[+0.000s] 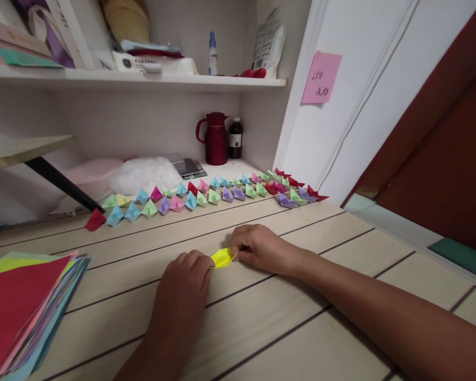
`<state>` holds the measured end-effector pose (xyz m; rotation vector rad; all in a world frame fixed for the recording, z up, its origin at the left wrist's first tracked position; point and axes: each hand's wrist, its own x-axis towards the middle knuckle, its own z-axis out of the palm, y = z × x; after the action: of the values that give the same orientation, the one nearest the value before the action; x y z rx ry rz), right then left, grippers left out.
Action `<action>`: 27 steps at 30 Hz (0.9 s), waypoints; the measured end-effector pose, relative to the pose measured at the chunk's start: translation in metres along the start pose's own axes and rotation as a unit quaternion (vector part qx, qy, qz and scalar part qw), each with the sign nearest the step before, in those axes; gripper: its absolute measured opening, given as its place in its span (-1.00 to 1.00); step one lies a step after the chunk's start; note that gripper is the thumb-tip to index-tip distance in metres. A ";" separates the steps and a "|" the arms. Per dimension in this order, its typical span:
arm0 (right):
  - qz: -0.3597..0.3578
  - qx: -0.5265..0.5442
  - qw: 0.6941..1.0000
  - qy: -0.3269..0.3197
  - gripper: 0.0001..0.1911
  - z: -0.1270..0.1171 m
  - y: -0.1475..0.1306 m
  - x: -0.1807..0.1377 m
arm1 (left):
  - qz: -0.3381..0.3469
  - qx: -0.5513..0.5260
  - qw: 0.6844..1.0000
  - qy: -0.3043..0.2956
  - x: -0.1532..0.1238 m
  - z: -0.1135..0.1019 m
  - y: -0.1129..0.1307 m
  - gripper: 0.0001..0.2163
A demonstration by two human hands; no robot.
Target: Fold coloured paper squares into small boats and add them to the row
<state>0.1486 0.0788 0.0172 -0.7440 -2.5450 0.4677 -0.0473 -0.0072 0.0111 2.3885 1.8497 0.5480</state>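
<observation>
A small piece of folded yellow paper (pixel 222 257) is stretched between my two hands, just above the wooden table. My left hand (pixel 188 280) pinches its left end, fingers curled and seen from the back. At the opposite end my right hand (pixel 257 247) grips the paper between thumb and fingers. The fold's exact shape is partly covered by the fingertips. Beyond the hands, folded paper boats (pixel 148 210) in many colours stand in rows along the table's far side.
At the left lies a stack of coloured paper (pixel 19 312), red sheet on top. Behind the boats are a plastic bag (pixel 145 174), a dark red jug (pixel 216 140) and a dark bottle (pixel 235 138). A shelf (pixel 143 79) runs above, and a pink note (pixel 321 78) hangs on the right.
</observation>
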 end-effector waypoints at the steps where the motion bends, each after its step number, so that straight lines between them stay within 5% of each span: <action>1: -0.001 -0.008 1.000 -0.002 -0.89 0.000 0.000 0.000 | 0.005 0.018 1.000 -0.007 0.000 0.000 0.001 -0.81; 8: 0.010 -0.034 0.999 -0.007 -0.89 0.000 -0.004 0.000 | 0.018 0.096 0.995 -0.015 0.003 0.002 0.003 -0.80; 15: 0.029 0.006 1.000 0.005 -0.68 0.001 -0.009 0.000 | 0.009 0.035 0.999 -0.001 0.004 0.003 0.001 -0.79; 27: 0.060 0.008 0.998 -0.001 -0.72 0.001 -0.012 0.000 | -0.020 -0.025 0.999 0.020 0.004 0.004 -0.001 -0.81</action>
<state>0.1433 0.0690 0.0218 -0.8942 -2.5049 0.5276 -0.0455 -0.0025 0.0079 2.3199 1.8722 0.6355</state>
